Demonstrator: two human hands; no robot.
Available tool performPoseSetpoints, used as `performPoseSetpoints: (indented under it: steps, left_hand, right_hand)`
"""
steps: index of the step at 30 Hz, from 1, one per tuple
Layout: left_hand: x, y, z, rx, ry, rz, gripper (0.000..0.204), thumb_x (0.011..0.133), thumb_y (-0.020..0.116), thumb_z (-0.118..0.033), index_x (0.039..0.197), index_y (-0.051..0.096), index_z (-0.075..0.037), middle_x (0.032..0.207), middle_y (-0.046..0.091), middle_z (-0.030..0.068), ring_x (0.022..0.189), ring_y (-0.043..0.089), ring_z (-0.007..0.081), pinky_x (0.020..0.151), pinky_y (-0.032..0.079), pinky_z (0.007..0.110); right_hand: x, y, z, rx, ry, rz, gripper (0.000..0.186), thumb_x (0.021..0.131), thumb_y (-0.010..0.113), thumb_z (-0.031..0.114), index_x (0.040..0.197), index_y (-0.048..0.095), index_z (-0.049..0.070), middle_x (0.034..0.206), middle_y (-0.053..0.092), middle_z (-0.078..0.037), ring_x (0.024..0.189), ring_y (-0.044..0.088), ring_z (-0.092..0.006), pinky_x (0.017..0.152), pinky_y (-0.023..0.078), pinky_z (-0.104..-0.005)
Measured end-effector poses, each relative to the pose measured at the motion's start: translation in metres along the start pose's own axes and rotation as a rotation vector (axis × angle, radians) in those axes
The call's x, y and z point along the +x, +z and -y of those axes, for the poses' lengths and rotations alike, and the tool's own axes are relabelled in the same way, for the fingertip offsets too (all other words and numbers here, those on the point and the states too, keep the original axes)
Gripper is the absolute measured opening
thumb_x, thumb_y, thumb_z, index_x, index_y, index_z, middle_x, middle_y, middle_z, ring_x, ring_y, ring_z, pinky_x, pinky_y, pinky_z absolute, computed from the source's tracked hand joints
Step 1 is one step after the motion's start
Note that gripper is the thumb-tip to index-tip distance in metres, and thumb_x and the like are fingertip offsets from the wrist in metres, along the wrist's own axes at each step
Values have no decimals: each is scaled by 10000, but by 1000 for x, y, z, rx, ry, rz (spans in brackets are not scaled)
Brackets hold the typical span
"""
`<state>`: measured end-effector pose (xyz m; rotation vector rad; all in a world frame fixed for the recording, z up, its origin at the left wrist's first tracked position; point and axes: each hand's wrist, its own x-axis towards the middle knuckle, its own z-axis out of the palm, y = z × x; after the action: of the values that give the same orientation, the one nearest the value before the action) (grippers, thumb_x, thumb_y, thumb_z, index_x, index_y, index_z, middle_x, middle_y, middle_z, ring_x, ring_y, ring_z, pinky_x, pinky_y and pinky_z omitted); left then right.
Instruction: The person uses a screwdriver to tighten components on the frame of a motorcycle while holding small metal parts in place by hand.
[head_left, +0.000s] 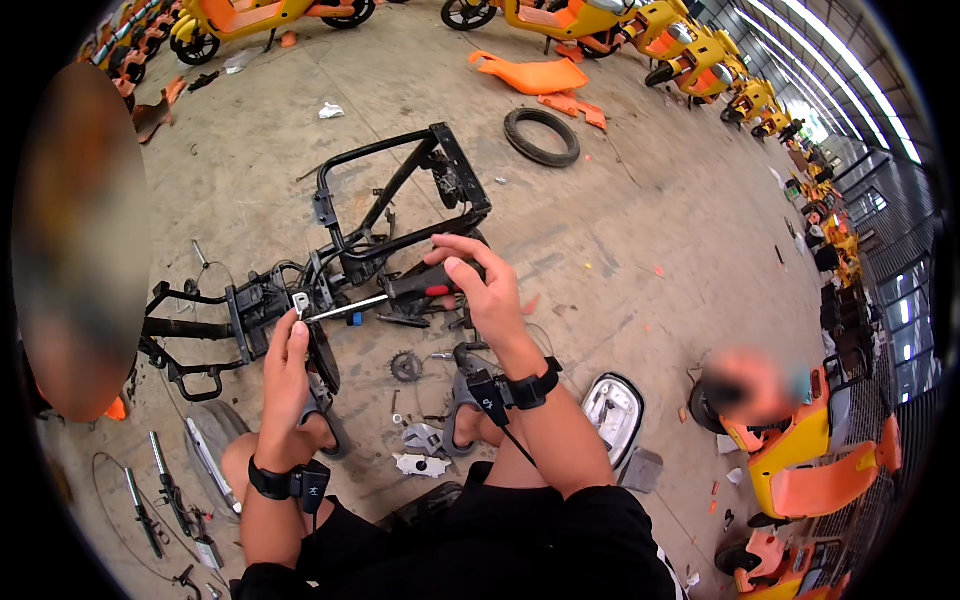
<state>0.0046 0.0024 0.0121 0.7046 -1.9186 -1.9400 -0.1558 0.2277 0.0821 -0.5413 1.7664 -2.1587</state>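
My right hand (485,290) is closed around a screwdriver (420,290) with a black and red handle. The shaft points left, and its tip is beside a small silver metal piece (301,302). Thumb and fingers of my left hand (285,365) pinch at that piece, close to the tip. Beneath both hands lies a black scooter frame (385,245), tipped over on the floor with cables and brackets attached. Exactly how the tip meets the piece is too small to tell.
Near my feet lie a toothed ring (405,366), a white plastic part (422,465) and a pale oval shell (612,412). Shock absorbers (165,475) rest at lower left. Beyond the frame are a tyre (542,137) and an orange panel (530,72). Yellow scooters (800,465) stand around.
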Motion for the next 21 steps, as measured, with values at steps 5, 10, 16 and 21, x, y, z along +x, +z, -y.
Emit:
performPoseSetpoints:
  steps: [5, 10, 16, 21]
  left_hand:
    - [-3, 2, -1, 28, 13, 22, 450, 1027, 487, -340, 1360, 508, -38, 846, 528, -37, 697, 426, 40, 575, 365, 213]
    - [-3, 2, -1, 25, 37, 45, 463, 1025, 488, -359, 1365, 504, -45, 771, 476, -48, 663, 409, 44, 561, 354, 217]
    - [-4, 3, -6, 37, 26, 35, 447, 1027, 484, -353, 1349, 517, -45, 769, 466, -52, 659, 398, 42, 560, 347, 215]
    - [-2, 3, -1, 41, 13, 8, 430, 1028, 482, -346, 1333, 532, -47, 769, 457, -62, 660, 392, 36, 564, 345, 211]
  right_hand:
    - [-1, 7, -6, -78, -148, -90, 286, 933, 613, 142, 1196, 625, 31, 1002, 672, -46, 814, 613, -69, 562, 496, -201]
    - [4, 0, -19, -94, -320, -33, 349, 937, 584, 118, 1268, 564, 7, 1041, 673, -70, 763, 620, -67, 585, 483, -183]
    - [-8, 10, 0, -81, -127, -89, 334, 947, 551, 120, 1262, 567, 12, 1055, 673, -88, 717, 615, -63, 522, 458, -188]
    - [-7, 10, -2, 37, -171, -73, 281, 947, 585, 143, 1202, 609, 29, 975, 684, -65, 626, 533, -23, 486, 410, -177]
